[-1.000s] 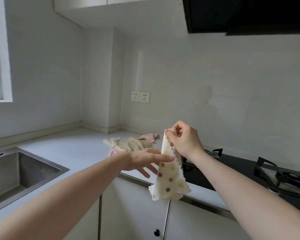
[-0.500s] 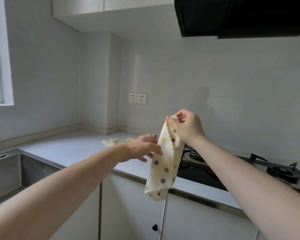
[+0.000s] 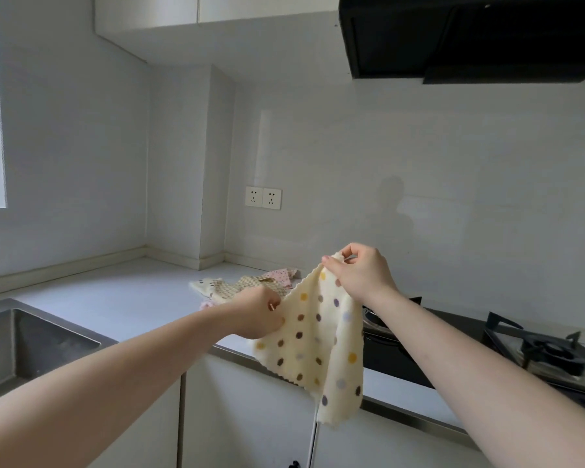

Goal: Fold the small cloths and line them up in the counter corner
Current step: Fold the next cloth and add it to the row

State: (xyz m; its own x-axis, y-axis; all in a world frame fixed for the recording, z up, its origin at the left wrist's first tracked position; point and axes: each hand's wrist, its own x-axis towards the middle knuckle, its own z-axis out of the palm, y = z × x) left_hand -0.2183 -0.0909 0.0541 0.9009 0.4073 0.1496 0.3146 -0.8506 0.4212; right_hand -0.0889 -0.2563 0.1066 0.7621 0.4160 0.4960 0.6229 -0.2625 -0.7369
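A cream cloth with coloured dots (image 3: 318,339) hangs in the air over the counter's front edge. My right hand (image 3: 360,271) pinches its top corner. My left hand (image 3: 260,314) grips its left edge, lower down, so the cloth is spread between the two hands. Behind my left hand a small heap of other cloths lies on the grey counter (image 3: 115,298): a checked beige cloth (image 3: 250,285), a pink patterned cloth (image 3: 281,275) and a cream cloth with small figures (image 3: 205,287).
A steel sink (image 3: 31,346) is set in the counter at the left. A black gas hob (image 3: 520,352) lies at the right, under a black hood (image 3: 470,35). The counter corner (image 3: 183,261) is behind the heap, with wall sockets (image 3: 263,197) above.
My left hand has gone from open and reaching to gripping the dotted cloth's left edge. The cloth, which hung narrow from my right hand, is now pulled out wide.
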